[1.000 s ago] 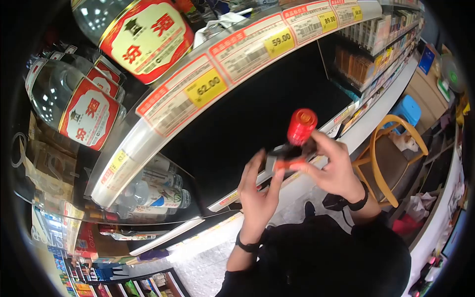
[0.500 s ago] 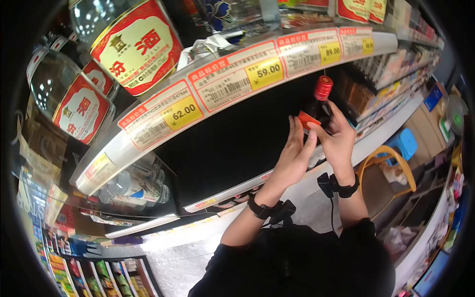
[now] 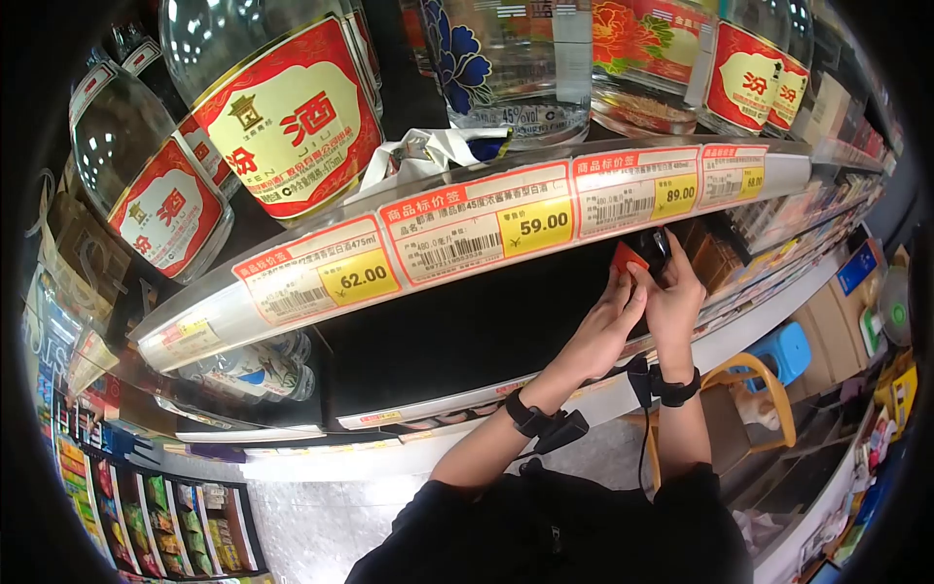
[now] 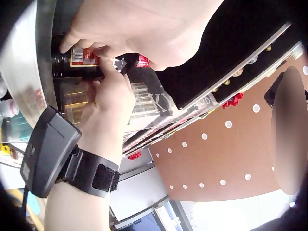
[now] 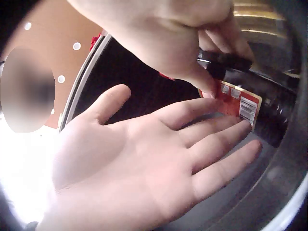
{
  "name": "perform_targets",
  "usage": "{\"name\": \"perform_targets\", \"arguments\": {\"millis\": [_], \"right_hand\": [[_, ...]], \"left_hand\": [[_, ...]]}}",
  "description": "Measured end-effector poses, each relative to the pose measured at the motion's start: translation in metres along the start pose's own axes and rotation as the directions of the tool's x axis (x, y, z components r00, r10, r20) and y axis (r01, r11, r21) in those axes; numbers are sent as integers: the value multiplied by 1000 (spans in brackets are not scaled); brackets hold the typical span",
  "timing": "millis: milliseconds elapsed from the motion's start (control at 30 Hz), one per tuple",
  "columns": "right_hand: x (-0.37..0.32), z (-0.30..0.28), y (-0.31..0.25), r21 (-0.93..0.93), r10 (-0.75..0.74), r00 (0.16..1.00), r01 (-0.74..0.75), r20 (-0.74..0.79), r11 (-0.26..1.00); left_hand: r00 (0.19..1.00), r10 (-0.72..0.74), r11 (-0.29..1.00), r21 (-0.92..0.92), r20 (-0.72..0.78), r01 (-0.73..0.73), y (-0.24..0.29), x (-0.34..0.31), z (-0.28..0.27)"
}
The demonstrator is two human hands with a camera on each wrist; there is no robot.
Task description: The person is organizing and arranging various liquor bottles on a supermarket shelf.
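Note:
A dark bottle with a red cap and a red label bearing a barcode lies between the hands, below the shelf edge. My right hand grips it, its thumb on the label and its fingers round the far side. Over the label, the straight fingers of my left hand touch the bottle, with the palm open and the thumb apart. In the head view only part of the dark glass and a patch of label show; the cap is hidden there.
Above the hands runs a curved shelf edge with price tags. Large clear bottles with red and cream labels stand on it, beside crumpled white wrapping. Water bottles lie lower left. At right are a wooden chair and blue stool.
The bottle was held with its cap toward the head camera; it has turned so the cap is out of sight. Both hands moved right and up toward the shelf edge, while the view shifted.

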State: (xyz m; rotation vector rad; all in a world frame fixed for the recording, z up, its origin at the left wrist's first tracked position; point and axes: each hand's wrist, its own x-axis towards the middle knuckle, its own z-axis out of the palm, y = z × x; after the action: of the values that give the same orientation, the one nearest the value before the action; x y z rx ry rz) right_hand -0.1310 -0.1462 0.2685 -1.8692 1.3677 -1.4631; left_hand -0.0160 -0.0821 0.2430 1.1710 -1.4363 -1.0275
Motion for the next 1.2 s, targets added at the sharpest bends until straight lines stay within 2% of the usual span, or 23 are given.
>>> {"name": "perform_targets", "arguments": {"millis": [67, 133, 167, 200, 267, 300, 333, 400, 533, 633, 700, 767, 800, 833, 867, 900, 933, 1000, 1133, 1200], "right_hand": [[10, 7, 8, -14, -25, 1000, 25, -13, 1000], [23, 14, 15, -116, -65, 997, 60, -41, 991], [33, 25, 36, -124, -199, 973, 185, -114, 975], [42, 25, 43, -126, -186, 976, 172, -110, 977], [57, 28, 51, -273, -214, 976, 213, 27, 938], [63, 25, 45, -340, -175, 981, 193, 85, 920], [66, 27, 47, -343, -164, 983, 183, 83, 922], [75, 29, 54, -314, -256, 960, 280, 117, 907], [89, 39, 63, -308, -309, 945, 328, 112, 893], [100, 43, 66, -318, -304, 944, 329, 127, 889], [101, 38, 73, -333, -312, 940, 340, 135, 880], [100, 37, 82, -364, -197, 967, 243, 160, 899], [87, 26, 62, -374, -176, 970, 227, 167, 899], [75, 18, 50, -292, -225, 969, 246, 105, 924], [72, 13, 73, -188, -226, 968, 244, 111, 951], [57, 0, 58, -146, -138, 978, 161, 157, 976], [44, -5, 64, 34, -40, 988, 36, 146, 999], [13, -19, 45, 213, 53, 982, -92, 179, 973], [-52, -21, 7, 320, 38, 985, -91, 168, 943], [-79, -14, -13, 364, 27, 977, -105, 213, 926]], "left_hand": [[999, -40, 999, -5, -24, 40, 3, -2, -3], [995, -91, 996, -11, -38, 90, 5, -7, -7], [996, -55, 998, 27, -73, 58, 5, -9, -9], [994, -22, 998, 64, -103, 29, 4, -11, -10], [991, -19, 1000, 10, -133, 21, 4, -16, -11], [990, 2, 1000, 23, -143, 2, 4, -18, -13], [988, 26, 999, 37, -154, -21, 3, -20, -14], [986, 15, 1000, 13, -164, -13, 3, -22, -14], [988, -19, 998, -62, -155, 10, 6, -27, -13], [984, 20, 997, -73, -175, -33, 7, -33, -13], [958, 97, 992, -46, -269, -113, 11, -41, -12], [947, 103, 989, -72, -305, -131, 14, -51, -10], [933, 118, 983, -91, -341, -157, 15, -55, -13], [898, 232, 967, -7, -373, -253, 16, -61, -15], [883, 266, 955, -16, -387, -295, 15, -66, -16], [859, 323, 943, 59, -396, -327, 18, -72, -19], [838, 321, 939, 34, -441, -341, 19, -78, -17], [851, 272, 959, 57, -450, -277, 24, -91, -20], [831, 282, 954, 48, -479, -296, 27, -115, -20], [854, 254, 967, 87, -454, -241, 21, -131, -26]]}}
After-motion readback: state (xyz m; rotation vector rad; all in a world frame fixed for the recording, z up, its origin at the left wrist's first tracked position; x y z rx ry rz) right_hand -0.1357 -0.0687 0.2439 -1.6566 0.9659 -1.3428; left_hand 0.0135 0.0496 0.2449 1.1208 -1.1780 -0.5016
